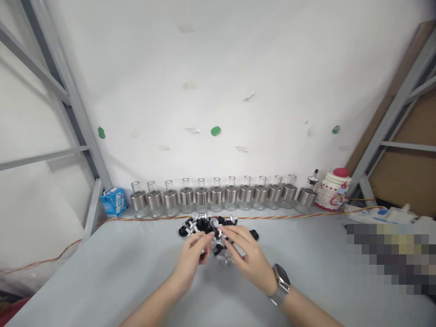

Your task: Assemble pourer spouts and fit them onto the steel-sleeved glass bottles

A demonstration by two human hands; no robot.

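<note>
A pile of small black and silver parts [204,223], which look like bottle pourers or stoppers, lies in the middle of the table in front of me. At its near left side, my left hand [195,251] has curled fingers, with thumb and forefinger close together. Whatever is inside that grip is hidden and blurred. My right hand [250,254] reaches over the pile's right side with fingers extended and a gap between thumb and fingers. Its fingertips are beside a small pale piece [220,232] between the hands; I cannot tell whether they touch it.
A row of several glass bottles with metal sleeves [216,195] stands along the wall. The rightmost bottle [307,196] carries a pourer. A blue carton [115,202] is left of them, a white-and-red jar [334,190] right. A twisted red-yellow wire [153,219] crosses the grey table [136,263].
</note>
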